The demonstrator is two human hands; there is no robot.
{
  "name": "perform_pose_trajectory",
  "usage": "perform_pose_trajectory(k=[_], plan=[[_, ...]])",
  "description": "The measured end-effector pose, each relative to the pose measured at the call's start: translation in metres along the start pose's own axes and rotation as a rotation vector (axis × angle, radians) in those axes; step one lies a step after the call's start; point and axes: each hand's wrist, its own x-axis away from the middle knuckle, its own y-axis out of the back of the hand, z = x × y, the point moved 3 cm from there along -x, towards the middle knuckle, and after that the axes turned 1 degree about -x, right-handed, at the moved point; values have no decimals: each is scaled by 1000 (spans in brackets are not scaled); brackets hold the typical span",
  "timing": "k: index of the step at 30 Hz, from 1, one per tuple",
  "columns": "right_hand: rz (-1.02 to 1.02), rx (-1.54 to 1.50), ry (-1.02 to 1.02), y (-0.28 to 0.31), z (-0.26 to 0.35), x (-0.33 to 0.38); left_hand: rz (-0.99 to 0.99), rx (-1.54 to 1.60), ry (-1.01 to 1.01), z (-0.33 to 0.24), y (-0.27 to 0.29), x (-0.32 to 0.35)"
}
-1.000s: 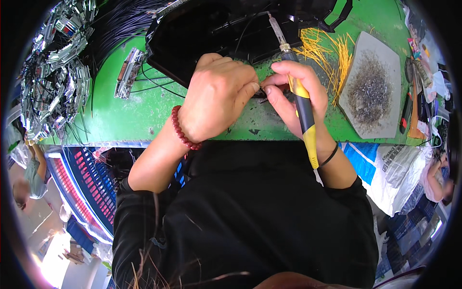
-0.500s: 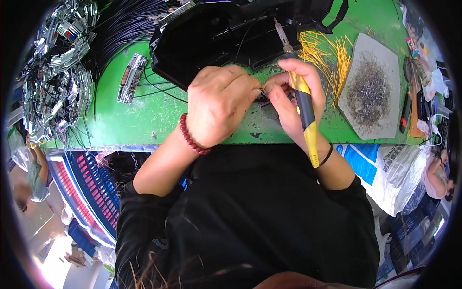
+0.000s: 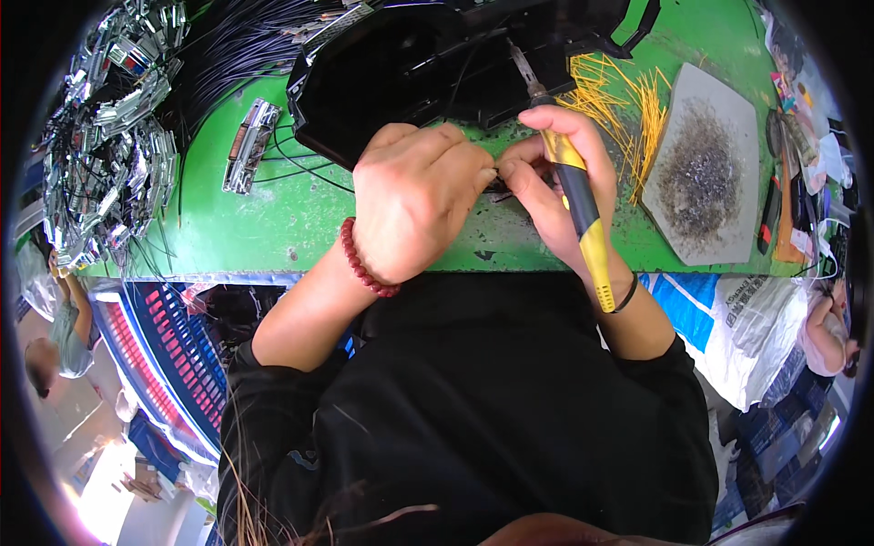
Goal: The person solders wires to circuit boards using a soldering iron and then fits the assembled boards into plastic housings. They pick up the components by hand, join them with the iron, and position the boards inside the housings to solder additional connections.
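Note:
My right hand (image 3: 560,187) is closed round a yellow and black soldering iron (image 3: 583,205), whose metal tip points up and away over a black plastic housing (image 3: 364,82). Its thumb and fingertip also pinch close to my left fingertips. My left hand (image 3: 414,187) is closed, knuckles up, with a red bead bracelet on the wrist. Between both sets of fingertips is something small and dark, mostly hidden; I cannot make out what it is. Thin black wires (image 3: 314,171) run from a small silver metal part (image 3: 250,146) toward my left hand.
On the green table (image 3: 300,237), a pile of silver metal parts (image 3: 109,155) lies left, beside a bundle of black wires (image 3: 228,55). Yellow wires (image 3: 642,118) lie right of the housing, by a grey slab (image 3: 665,218) bearing dark residue. Other people are at both edges.
The soldering iron has tilted slightly, its tip shifting left and its handle end a little right. My hands stay almost in place, fingertips still together.

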Motion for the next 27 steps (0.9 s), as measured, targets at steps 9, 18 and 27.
perform_pose_trajectory(k=[9,18,27], plan=[[-139,-406,79,-8,-5,2,18,366,292,4,2,-1],[-108,-478,38,-6,-10,2,-62,262,213,-1,-3,-1],[-154,98,314,9,3,19,-100,213,208,1,-6,3]])
